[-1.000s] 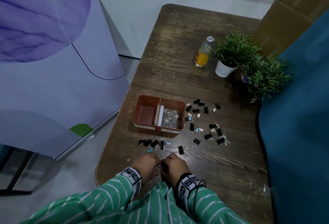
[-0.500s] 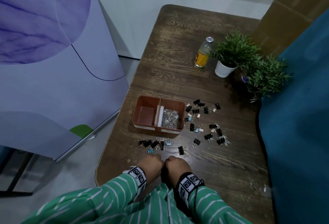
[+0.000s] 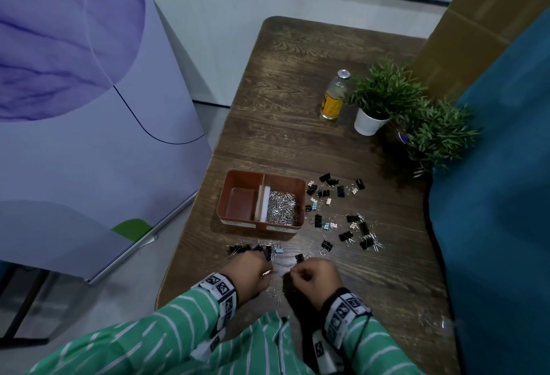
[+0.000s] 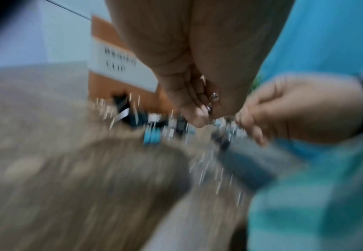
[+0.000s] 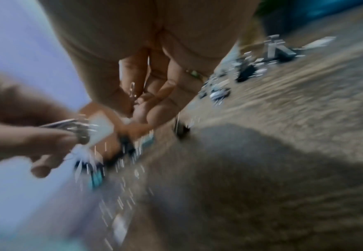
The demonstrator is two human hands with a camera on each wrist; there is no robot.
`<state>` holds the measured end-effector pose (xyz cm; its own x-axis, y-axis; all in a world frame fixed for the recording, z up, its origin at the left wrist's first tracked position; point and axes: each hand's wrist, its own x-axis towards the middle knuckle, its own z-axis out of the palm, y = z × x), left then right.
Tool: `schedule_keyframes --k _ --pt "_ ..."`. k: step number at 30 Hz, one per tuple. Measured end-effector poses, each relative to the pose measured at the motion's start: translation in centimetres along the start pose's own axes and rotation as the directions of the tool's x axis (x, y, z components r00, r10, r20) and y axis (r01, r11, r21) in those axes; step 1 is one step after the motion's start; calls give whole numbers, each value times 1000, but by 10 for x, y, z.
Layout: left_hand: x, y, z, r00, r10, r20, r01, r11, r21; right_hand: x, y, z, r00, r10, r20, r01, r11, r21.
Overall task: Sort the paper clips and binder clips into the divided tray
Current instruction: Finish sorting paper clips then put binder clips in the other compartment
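A brown divided tray [image 3: 300,196] stands mid-table; its right compartment is heaped with silver paper clips [image 3: 281,208] and its left compartment [image 3: 239,206] is bare. Black and pale binder clips [image 3: 342,217] lie scattered right of the tray, and a row of them [image 3: 250,248] lies in front of it. Near the table's front edge my left hand [image 3: 266,273] curls round a few silver paper clips [image 4: 212,102]. My right hand [image 3: 293,273], a short gap away, pinches a paper clip [image 5: 132,90]. Loose paper clips [image 3: 276,292] lie on the wood between the wrists.
A glass bottle [image 3: 333,96] and two potted plants [image 3: 384,97] stand at the back right. A blue upholstered surface [image 3: 500,196] borders the table's right side. A large lilac panel [image 3: 89,106] stands left of the table [image 3: 297,77]. One black binder clip [image 3: 299,257] lies by my right knuckles.
My hands were pressed together at the table edge; they have drawn a little apart and shifted forward, each holding paper clips. Tray and binder clips have not moved.
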<state>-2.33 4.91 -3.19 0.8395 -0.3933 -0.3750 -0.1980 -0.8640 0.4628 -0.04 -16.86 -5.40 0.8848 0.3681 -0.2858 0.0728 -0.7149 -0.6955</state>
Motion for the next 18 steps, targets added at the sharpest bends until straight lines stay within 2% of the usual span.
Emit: schedule_keyframes --k 4,8,10,13,18 --pt "2 5 -50 962 1 -274 -40 990 -138 -10 11 -16 991 96 -99 -72 973 219" --pt "39 9 -99 909 -84 -408 11 984 -179 -13 18 -25 973 189 -129 -134 927 350" --pt "62 8 -111 907 -152 -392 88 980 -176 -14 16 -28 962 242 -130 -167 892 420" --pt "88 3 -116 931 -215 -295 198 976 -85 -17 15 -28 952 277 -133 -185 863 469" --pt "100 1 -118 951 -229 -209 236 972 9 -22 9 -33 948 285 -142 -187 858 479"
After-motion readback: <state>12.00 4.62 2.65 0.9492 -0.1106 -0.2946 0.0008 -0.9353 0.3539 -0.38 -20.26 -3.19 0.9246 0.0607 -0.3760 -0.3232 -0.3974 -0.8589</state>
